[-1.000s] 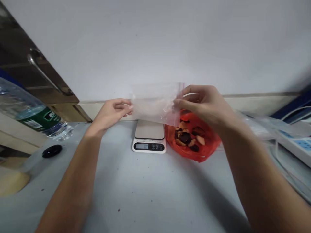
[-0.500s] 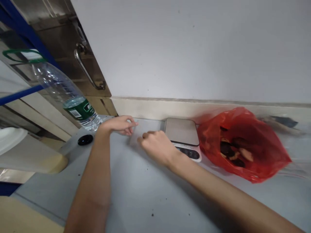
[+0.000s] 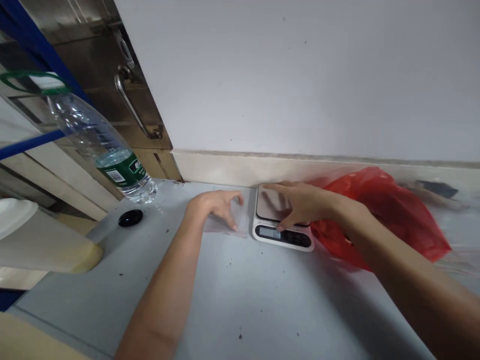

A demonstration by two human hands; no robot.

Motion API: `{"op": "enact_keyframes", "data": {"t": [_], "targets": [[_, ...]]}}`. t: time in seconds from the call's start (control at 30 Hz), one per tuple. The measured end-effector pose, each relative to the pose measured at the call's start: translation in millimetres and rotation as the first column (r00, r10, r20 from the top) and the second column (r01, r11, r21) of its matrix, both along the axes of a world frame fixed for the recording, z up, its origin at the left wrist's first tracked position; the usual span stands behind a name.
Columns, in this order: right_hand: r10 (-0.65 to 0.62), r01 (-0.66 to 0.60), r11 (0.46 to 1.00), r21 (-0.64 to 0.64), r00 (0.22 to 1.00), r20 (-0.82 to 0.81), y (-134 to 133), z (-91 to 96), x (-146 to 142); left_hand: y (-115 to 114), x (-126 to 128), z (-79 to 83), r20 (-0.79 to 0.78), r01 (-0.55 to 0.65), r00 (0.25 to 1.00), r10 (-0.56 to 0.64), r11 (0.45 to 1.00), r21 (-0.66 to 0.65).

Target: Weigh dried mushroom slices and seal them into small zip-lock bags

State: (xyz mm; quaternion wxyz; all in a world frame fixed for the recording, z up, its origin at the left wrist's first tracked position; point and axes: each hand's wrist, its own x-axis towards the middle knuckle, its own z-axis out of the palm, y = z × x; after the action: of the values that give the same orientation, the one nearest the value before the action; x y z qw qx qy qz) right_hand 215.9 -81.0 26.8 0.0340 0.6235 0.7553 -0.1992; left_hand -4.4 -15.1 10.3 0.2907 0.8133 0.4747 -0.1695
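Note:
A white kitchen scale [image 3: 257, 231] with a metal plate and a lit display stands against the wall base. My right hand [image 3: 300, 200] reaches over its right half, fingers spread, thumb by the display; whether it presses the scale I cannot tell. To the left of the scale lies a clear plastic bag [image 3: 242, 212] flat on the table. My left hand [image 3: 223, 207] rests over this bag with thumb and fingers apart in a curve. Right behind my right wrist sits a red plastic bag [image 3: 405, 215], its dark contents mostly hidden by my arm.
A large water bottle [image 3: 122, 167] with a green handle stands at the back left, a black round lid [image 3: 130, 218] near it. A pale container [image 3: 48, 245] is at the left edge. Clear plastic [image 3: 463, 235] lies far right. Dark crumbs dot the grey table [image 3: 232, 295].
My right hand has moved right, from the clear bag onto the scale, and its fingers have opened. My left hand has shifted right over the clear bag, which now lies flat beside the scale.

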Motion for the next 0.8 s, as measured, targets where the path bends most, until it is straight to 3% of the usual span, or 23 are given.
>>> {"op": "enact_keyframes", "data": {"t": [0.33,0.53,0.8], "targets": [[0.090,-0.089,0.996,0.032,0.994,-0.060,2,-9.9,20,-5,7,3.0,-0.007,0.012,1.000,-0.012,1.000,0.005],[0.084,-0.081,0.995,0.054,0.995,-0.060,-2,-9.1,24,-15,9,8.1,0.075,-0.016,0.997,0.013,0.999,0.034],[0.059,-0.035,0.988,0.152,0.987,-0.151,-18,2.8,33,-20,16,13.1,-0.015,-0.029,0.999,0.030,0.999,0.044]]}}
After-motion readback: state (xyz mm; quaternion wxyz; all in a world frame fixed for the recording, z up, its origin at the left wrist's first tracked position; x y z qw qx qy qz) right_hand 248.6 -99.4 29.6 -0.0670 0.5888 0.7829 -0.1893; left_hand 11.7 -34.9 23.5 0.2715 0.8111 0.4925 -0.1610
